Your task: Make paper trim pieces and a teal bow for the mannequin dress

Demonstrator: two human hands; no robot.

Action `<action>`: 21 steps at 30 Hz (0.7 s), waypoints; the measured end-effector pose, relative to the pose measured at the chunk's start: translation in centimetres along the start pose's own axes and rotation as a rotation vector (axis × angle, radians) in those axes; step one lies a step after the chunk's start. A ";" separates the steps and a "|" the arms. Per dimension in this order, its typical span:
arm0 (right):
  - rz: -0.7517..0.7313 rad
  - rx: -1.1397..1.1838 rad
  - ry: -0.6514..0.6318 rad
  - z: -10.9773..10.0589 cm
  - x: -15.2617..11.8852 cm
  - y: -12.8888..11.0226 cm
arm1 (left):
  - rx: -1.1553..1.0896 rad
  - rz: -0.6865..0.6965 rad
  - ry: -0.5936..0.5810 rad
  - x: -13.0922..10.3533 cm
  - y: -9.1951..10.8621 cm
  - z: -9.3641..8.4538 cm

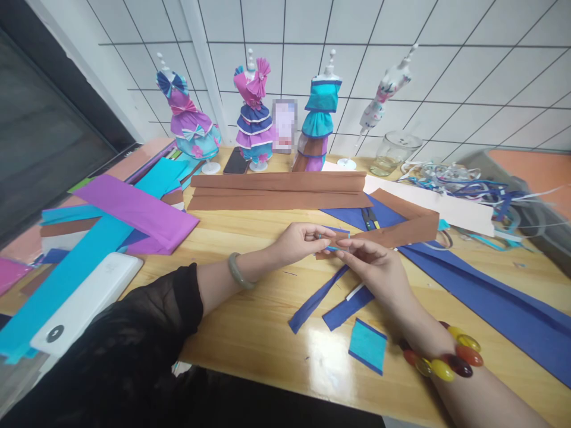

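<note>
My left hand [303,242] and my right hand [373,261] meet over the middle of the table, both closed in a pinch. Between them they hold a small brown paper piece [339,239] with blue edging, partly covered by my fingers. Two narrow dark blue strips [317,300] lie just below the hands, and a thin white strip shows beside one of them. A turquoise square [367,346] with dark blue borders rests on the table near my right wrist. Beyond my right hand, small dark scissors [369,218] lie on blue material.
Long folded brown strips [276,191] lie across the table. Purple [138,208] and turquoise strips and a white device [89,303] are at left. Several small dress forms [253,119] stand by the tiled wall. A glass jar [395,153] and tangled scraps [464,184] sit at back right.
</note>
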State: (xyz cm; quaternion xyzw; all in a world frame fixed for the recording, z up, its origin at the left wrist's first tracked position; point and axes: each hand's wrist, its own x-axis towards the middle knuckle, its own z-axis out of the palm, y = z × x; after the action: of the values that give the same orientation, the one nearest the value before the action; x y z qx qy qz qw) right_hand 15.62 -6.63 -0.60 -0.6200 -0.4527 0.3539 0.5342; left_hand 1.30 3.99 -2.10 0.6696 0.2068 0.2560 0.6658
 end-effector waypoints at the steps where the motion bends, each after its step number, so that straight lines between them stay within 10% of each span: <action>1: 0.000 -0.001 -0.003 -0.1 0.0 0.2 | 0.005 0.004 -0.002 0.0 0.0 0.0; 21: -0.427 -0.417 0.038 -0.9 0.3 0.6 | 0.026 -0.051 -0.025 0.1 0.1 -0.2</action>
State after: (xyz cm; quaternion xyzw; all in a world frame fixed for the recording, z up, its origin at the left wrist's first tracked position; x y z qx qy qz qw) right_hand 16.69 -6.70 -1.00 -0.6137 -0.6256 0.1212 0.4661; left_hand 1.26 4.24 -2.01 0.6760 0.2188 0.2277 0.6658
